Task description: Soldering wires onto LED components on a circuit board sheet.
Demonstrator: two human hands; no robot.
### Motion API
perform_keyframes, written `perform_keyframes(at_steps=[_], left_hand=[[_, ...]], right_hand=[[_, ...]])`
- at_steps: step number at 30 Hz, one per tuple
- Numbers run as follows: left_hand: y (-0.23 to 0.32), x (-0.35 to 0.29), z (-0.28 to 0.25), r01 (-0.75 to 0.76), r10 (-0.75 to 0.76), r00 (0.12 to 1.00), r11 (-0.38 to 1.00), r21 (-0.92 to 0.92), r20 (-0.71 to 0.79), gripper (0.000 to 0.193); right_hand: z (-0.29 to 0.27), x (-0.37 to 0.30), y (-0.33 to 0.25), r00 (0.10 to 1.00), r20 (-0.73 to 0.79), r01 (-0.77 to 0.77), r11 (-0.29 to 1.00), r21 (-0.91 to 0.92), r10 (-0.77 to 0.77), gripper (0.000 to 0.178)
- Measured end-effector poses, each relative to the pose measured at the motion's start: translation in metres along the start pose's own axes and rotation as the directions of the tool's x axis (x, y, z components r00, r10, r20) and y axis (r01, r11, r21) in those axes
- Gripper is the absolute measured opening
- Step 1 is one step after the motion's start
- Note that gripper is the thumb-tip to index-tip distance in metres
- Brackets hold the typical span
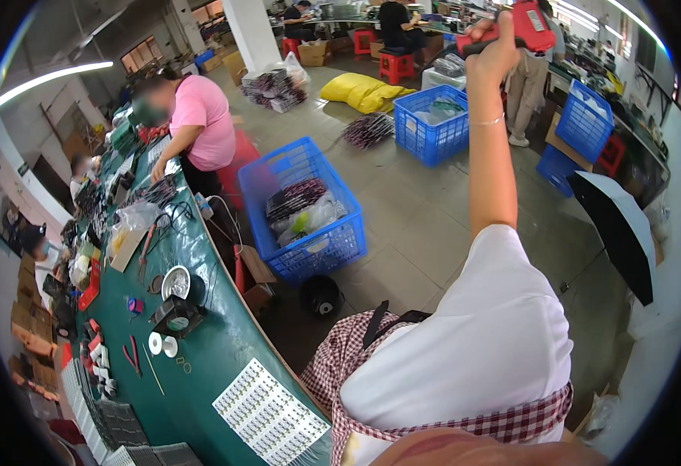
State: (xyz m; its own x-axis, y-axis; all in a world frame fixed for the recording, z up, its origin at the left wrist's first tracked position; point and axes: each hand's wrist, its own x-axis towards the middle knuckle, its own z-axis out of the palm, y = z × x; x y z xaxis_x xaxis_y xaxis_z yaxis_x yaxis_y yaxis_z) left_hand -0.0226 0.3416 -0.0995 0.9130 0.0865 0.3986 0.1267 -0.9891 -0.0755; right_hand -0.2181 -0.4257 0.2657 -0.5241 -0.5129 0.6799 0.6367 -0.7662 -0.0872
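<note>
My right hand point(496, 50) is raised at the end of an outstretched arm, its fingers wrapped round a red and black handheld tool point(533, 27) whose exact kind I cannot tell. My left hand does not show. On the green-topped workbench point(224, 342) to the left lies a white panel point(266, 412) with rows of small parts. Further along it are red-handled pliers point(132, 357), white spools point(161, 345), a black box with a dial point(177, 314) and a metal bowl point(175, 283).
Past the bench edge stands a blue crate point(332, 256) with bundles and bags; a black bin point(321, 297) is below it. A co-worker in pink point(208, 116) leans over the bench. Further off are a yellow sack point(364, 92), another blue crate point(432, 140) and an open umbrella point(620, 233).
</note>
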Motion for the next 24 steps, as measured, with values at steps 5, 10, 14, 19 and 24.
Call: perform_keyframes(at_steps=[5, 10, 14, 19, 24], left_hand=[[0.012, -0.005, -0.009, 0.022, -0.034, 0.994, 0.994, -0.105, -0.108, 0.032], [-0.002, -0.014, 0.008, 0.008, -0.039, 0.984, 0.985, -0.173, -0.176, 0.03], [0.005, -0.007, -0.002, -0.04, 0.006, 0.966, 0.991, -0.128, -0.257, 0.034], [0.009, 0.003, 0.014, 0.097, -0.101, 0.995, 0.987, -0.127, -0.026, 0.039], [-0.109, 0.022, 0.185, -0.343, 0.189, 0.645, 0.937, -0.059, -0.74, 0.038]], right_hand=[[-0.065, 0.069, -0.031, 0.996, -0.079, 0.048, 0.993, 0.105, -0.04, 0.016], [-0.039, 0.0, -0.059, 0.999, -0.027, 0.022, 1.0, 0.006, -0.022, 0.016], [-0.03, -0.058, -0.079, 0.999, -0.01, -0.049, 0.998, -0.033, 0.048, 0.02], [-0.008, -0.14, -0.062, 0.912, -0.007, -0.409, 0.91, 0.071, 0.41, 0.019], [0.015, -0.229, -0.052, 0.672, 0.16, -0.74, 0.663, 0.109, 0.723, 0.019]])
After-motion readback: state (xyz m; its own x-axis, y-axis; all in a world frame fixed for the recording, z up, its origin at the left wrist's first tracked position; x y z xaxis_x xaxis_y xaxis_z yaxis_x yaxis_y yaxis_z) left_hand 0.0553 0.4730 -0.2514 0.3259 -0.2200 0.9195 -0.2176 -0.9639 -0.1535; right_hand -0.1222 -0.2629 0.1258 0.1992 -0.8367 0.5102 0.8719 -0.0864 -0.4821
